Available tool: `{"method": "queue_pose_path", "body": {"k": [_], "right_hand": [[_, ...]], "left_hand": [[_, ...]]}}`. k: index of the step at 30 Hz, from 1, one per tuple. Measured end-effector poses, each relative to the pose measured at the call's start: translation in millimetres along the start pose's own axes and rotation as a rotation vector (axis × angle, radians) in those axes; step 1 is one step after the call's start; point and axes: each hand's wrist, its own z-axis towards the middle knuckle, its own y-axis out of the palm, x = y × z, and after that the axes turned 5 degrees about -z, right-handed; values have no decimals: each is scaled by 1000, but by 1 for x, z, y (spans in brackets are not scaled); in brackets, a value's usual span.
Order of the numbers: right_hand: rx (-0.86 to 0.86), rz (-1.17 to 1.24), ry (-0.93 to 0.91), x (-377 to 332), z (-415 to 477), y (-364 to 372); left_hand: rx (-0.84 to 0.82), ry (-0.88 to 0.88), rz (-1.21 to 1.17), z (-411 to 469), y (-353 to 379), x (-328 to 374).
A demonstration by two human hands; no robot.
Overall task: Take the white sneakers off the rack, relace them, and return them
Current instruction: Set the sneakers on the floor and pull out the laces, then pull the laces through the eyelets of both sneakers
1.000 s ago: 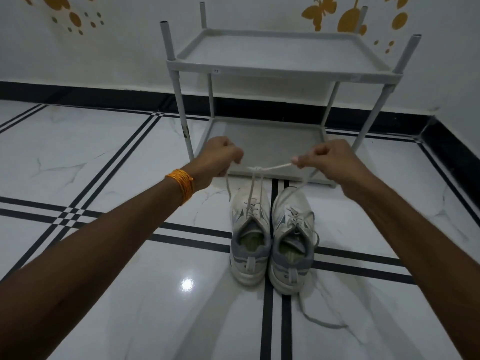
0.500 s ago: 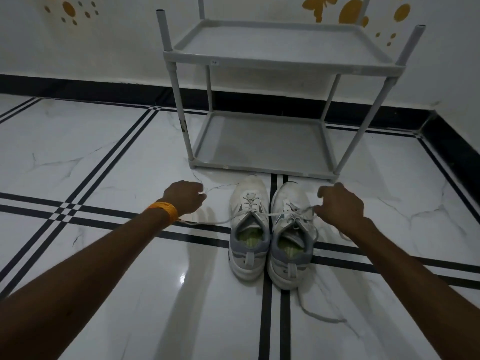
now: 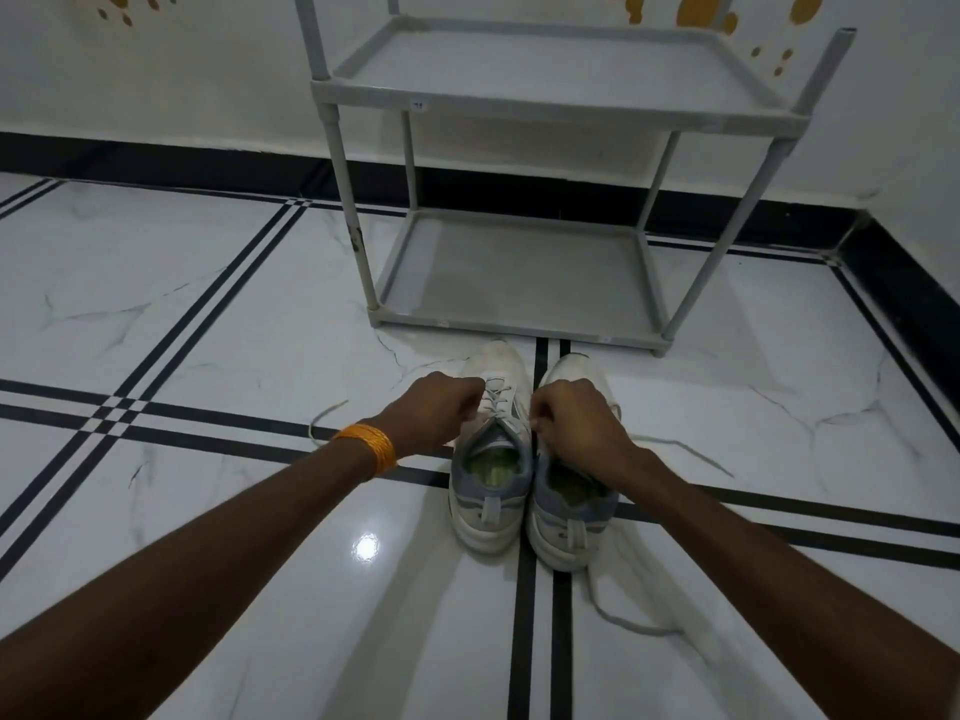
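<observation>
Hands meet over the left sneaker (image 3: pixel 492 459): left hand (image 3: pixel 436 407) and right hand (image 3: pixel 576 423), both curled closed, each pinch its lace (image 3: pixel 493 400) near the tongue. Right sneaker (image 3: pixel 569 511) touches it alongside. Both stand on the tiled floor (image 3: pixel 208 314), toes toward the grey rack (image 3: pixel 519 283).

Floor (image 3: pixel 208 314) is showing white marble tile with faint grey veining, crossed by paired black stripes. Skirting (image 3: pixel 156 158) is running black along the far wall. Wall (image 3: pixel 182 70) is reading white, carrying orange-yellow decals (image 3: pixel 711 13) of dots and rounded shapes. Rack (image 3: pixel 561 103) is showing plain grey, both shelves. Left sneaker (image 3: pixel 491 459) and right sneaker (image 3: pixel 571 517) are showing white with grey heel collars and green insoles; laces (image 3: pixel 691 452) are white. Wristband (image 3: pixel 370 449) on the left arm is orange.
</observation>
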Motion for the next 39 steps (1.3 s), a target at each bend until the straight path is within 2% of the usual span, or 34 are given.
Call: {"method": "queue_pose_path", "body": {"k": [5,10,16,17,18,21,24,26,28,31,34,39], "right_hand": [[-52,-234,-30,1,-6,7],[-73,-284,-54,1,-8,10],[-48,-552,-36,-13,-15,-9],[-69,-490,-25,-15,-16,-14],[-112,-331,-9,-16,-16,-20],[-342,438,146,-16,-9,-36],[-352,841,252,-13,-5,-36],[-363,1116,295,-11,-7,-28],[-349,1352,338,-12,-10,-21],[-281,1553,399,-14,-10,-7],[-219,1564,426,-20,-8,4],[-136,1420,414,-24,-4,6]], "left_hand": [[-6,51,65,-14,4,-13],[11,56,68,-16,8,-13],[52,-18,46,-22,23,-21],[58,-25,21,-24,23,-24],[65,-29,0,-26,24,-25],[72,-17,-3,-26,22,-26],[75,-47,-30,-25,16,-26],[110,-147,-255,-28,8,-23],[147,-286,-659,-33,-2,-17],[171,-345,-1055,-36,-7,-6],[167,-307,-1334,-32,0,8],[321,-211,-1262,-20,17,20]]}}
